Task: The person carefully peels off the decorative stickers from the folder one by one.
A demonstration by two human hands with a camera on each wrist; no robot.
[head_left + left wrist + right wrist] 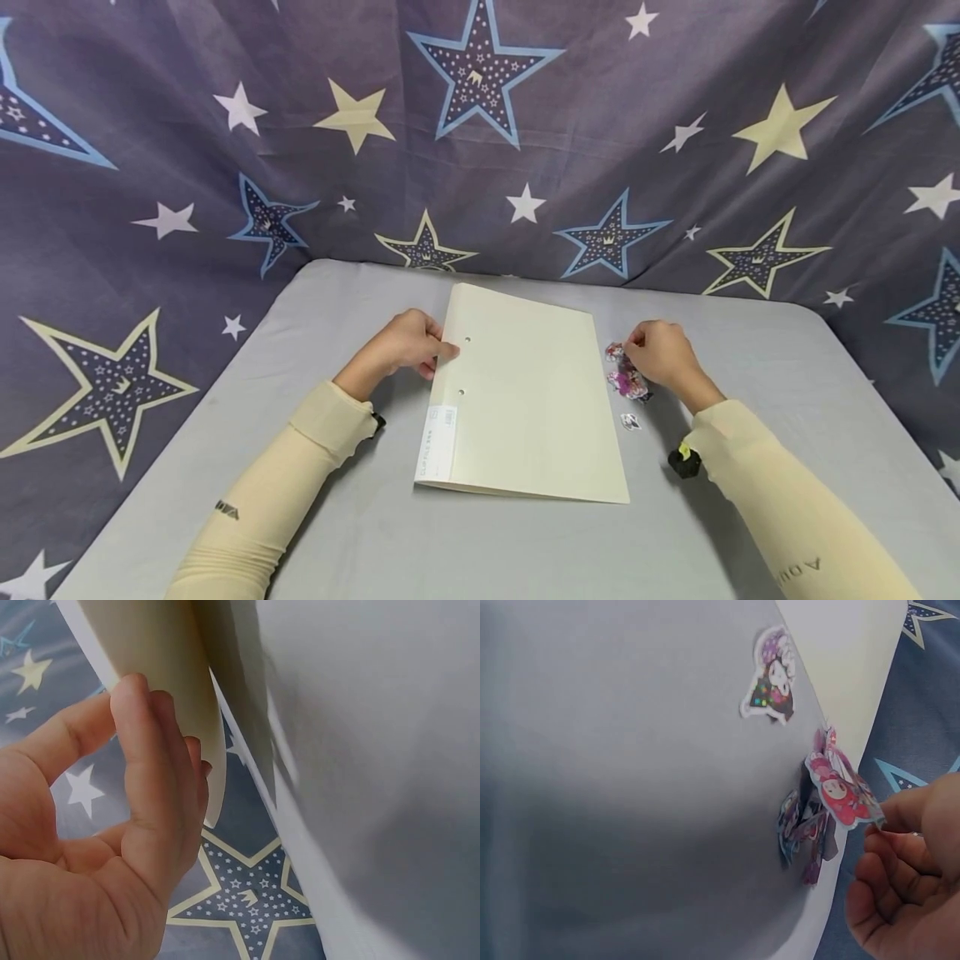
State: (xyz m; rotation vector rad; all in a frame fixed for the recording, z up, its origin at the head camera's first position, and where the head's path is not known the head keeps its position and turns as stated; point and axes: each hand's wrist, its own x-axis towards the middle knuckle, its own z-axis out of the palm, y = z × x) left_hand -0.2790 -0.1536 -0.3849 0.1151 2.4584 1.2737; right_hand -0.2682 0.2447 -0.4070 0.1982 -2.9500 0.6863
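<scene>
A cream file folder (536, 392) lies closed on the table, with two small holes and a white label (435, 442) near its left edge. My left hand (408, 340) grips that edge between thumb and fingers. Part of the folder is behind the fingers (161, 780) in the left wrist view. Right of the folder, my right hand (667, 354) pinches the edge of a cartoon sticker (838, 791) with a red-hooded figure. Below it is a jumbled heap of colourful stickers (628, 384), partly overlapping. One sticker (772, 675) with a dark-hooded figure lies apart, nearer the table's front.
The table (510, 550) has a light grey cover. A dark curtain (525, 233) with star prints hangs behind it and at the sides. A black band with a yellow-green bit (684, 458) is at the right wrist.
</scene>
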